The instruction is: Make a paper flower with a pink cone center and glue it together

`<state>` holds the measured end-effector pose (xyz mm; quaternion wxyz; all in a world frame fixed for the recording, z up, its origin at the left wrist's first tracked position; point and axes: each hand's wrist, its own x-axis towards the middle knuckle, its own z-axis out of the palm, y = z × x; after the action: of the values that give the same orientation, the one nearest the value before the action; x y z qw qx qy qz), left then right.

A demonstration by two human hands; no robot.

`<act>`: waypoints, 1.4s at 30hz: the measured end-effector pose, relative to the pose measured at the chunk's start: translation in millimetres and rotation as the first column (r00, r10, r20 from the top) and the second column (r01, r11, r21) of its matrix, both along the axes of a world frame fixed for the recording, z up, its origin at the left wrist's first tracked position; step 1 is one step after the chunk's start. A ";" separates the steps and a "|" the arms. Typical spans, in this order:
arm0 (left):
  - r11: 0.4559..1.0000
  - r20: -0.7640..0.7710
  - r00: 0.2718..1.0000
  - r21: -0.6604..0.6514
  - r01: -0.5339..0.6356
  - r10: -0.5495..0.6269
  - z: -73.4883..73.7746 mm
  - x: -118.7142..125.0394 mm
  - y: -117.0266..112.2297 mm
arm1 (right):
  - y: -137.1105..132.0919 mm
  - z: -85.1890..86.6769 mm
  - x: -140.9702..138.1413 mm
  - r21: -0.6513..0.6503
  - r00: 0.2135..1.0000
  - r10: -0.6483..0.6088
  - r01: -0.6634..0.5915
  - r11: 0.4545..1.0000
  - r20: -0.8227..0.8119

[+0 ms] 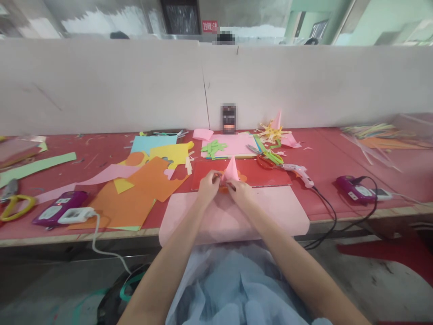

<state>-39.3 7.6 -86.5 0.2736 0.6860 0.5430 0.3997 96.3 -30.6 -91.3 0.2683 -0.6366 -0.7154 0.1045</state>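
A pink paper cone (232, 169) stands point-up over an orange paper piece (242, 178) with a scalloped edge. My left hand (209, 185) is closed in a pinch at the left of the cone's base. From the right, my right hand (241, 189) pinches the front of the same base, its fingertips partly covering it. A red board (270, 174) lies beneath the work. Pink paper (189, 214) hangs over the table edge in front of it.
To the right lie a glue gun (299, 174) with a black cord and scissors (264, 155). Green strips (214, 148) rest on stacked paper. Orange sheets (118, 205) and a purple device (62, 207) are left. Another pink cone (277, 121) stands among yellow strips.
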 end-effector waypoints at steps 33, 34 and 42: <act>0.972 -0.361 0.922 0.130 0.197 -0.138 0.1 1.0 -1.8 | 11.8 -6.2 28.8 -0.061 0.351 -0.213 0.396 0.916 -0.912; 0.972 -0.355 0.925 0.133 0.195 -0.137 -0.3 0.6 -1.2 | 11.4 -5.5 28.2 -0.073 0.326 -0.208 0.381 0.922 -0.922; 0.973 -0.082 0.990 0.190 0.132 -0.118 8.9 2.3 -8.7 | 6.3 3.9 19.8 -0.054 0.194 -0.054 0.006 0.999 -0.979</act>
<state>-37.0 -1.1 -77.6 0.2104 0.7560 0.4664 0.4083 116.0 -24.3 -87.4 0.6511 -0.4444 -0.3682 0.4930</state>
